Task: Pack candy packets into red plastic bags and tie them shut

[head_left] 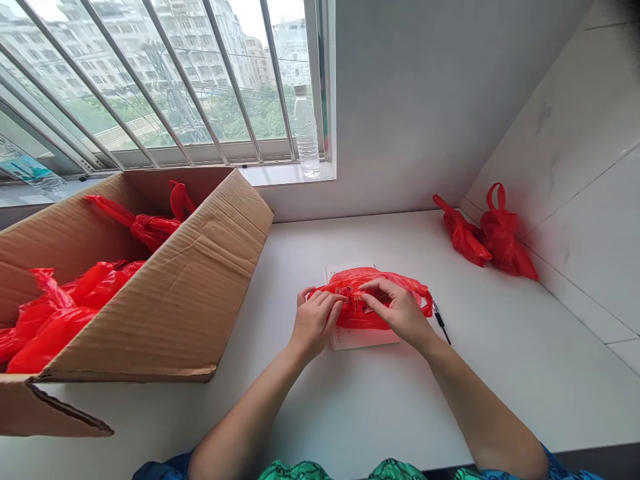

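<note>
A red plastic bag [363, 322] lies on white paper [367, 341] in the middle of the white tabletop. Several small red printed packets [357, 303] show at its opening. My left hand [316, 320] is closed on the bag's left side, its fingertips by the packets. From the right, my right hand [399, 310] curves over the bag, with thumb and forefinger pinched at one of the packets. Just beyond the bag's right end lies a black pen [442, 322], partly covered by the bag.
An open cardboard box [200, 280] on the left holds several tied red bags [65, 313]. Two tied red bags [504, 233] sit against the tiled wall at the right. A clear bottle [307, 137] stands on the sill of the barred window; another bottle [30, 170] leans at far left.
</note>
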`<action>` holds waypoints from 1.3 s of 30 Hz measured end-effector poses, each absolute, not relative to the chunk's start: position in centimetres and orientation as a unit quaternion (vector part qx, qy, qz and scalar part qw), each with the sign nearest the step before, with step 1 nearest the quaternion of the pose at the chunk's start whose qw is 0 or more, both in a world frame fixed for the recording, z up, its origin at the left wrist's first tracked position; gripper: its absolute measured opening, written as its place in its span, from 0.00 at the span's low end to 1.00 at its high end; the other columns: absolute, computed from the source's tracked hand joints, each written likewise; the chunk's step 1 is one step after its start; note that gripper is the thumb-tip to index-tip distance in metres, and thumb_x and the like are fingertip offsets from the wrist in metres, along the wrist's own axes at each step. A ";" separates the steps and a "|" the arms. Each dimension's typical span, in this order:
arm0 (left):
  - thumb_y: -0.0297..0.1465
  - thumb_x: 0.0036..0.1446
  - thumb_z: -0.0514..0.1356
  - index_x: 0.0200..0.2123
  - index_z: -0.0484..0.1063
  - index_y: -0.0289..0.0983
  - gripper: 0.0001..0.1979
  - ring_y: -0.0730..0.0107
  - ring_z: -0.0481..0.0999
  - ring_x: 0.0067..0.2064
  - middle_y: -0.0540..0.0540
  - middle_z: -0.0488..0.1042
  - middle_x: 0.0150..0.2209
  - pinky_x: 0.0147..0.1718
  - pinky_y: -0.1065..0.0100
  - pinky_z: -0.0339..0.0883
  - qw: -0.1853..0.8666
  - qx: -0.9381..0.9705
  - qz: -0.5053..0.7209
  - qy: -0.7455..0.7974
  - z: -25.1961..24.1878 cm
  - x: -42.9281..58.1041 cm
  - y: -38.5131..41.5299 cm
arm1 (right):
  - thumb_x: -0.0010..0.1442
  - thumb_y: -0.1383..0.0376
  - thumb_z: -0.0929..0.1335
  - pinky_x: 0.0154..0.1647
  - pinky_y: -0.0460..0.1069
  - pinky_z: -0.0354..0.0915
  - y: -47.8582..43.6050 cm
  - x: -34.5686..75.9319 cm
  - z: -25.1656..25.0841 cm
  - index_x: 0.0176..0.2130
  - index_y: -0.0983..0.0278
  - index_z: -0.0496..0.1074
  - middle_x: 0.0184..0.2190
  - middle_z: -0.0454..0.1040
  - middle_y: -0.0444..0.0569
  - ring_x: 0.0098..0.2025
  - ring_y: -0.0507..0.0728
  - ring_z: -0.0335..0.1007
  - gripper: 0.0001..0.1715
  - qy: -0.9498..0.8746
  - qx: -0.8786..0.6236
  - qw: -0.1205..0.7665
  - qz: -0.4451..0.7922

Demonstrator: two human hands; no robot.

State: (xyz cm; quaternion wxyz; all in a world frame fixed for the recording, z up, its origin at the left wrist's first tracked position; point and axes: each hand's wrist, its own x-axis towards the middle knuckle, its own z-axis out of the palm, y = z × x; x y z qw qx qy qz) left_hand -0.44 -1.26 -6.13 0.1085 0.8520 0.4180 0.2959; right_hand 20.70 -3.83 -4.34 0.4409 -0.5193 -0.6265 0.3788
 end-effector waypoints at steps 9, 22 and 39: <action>0.32 0.69 0.52 0.50 0.74 0.46 0.13 0.68 0.77 0.37 0.50 0.79 0.44 0.50 0.57 0.55 0.030 0.831 0.241 0.501 -6.8 -0.3 -0.4 | 0.65 0.68 0.63 0.26 0.49 0.62 -3.2 21.4 -5.6 0.45 0.58 0.75 0.40 0.80 0.47 0.29 0.54 0.74 0.13 -0.708 -0.619 0.314 0.129; 0.28 0.66 0.57 0.39 0.75 0.46 0.08 0.68 0.79 0.41 0.53 0.82 0.39 0.50 0.59 0.54 0.089 0.813 0.303 0.489 -7.7 0.6 0.4 | 0.69 0.62 0.61 0.27 0.48 0.64 -2.2 19.7 -7.6 0.44 0.60 0.73 0.40 0.77 0.51 0.36 0.57 0.74 0.13 -0.736 -0.589 0.303 0.140; 0.36 0.69 0.53 0.34 0.74 0.43 0.13 0.70 0.74 0.34 0.53 0.80 0.32 0.55 0.57 0.55 0.151 0.810 0.358 0.439 -4.6 0.1 -1.4 | 0.64 0.56 0.69 0.32 0.49 0.66 -3.6 19.5 -4.8 0.42 0.59 0.77 0.33 0.75 0.46 0.30 0.53 0.67 0.11 -0.708 -0.463 0.404 0.348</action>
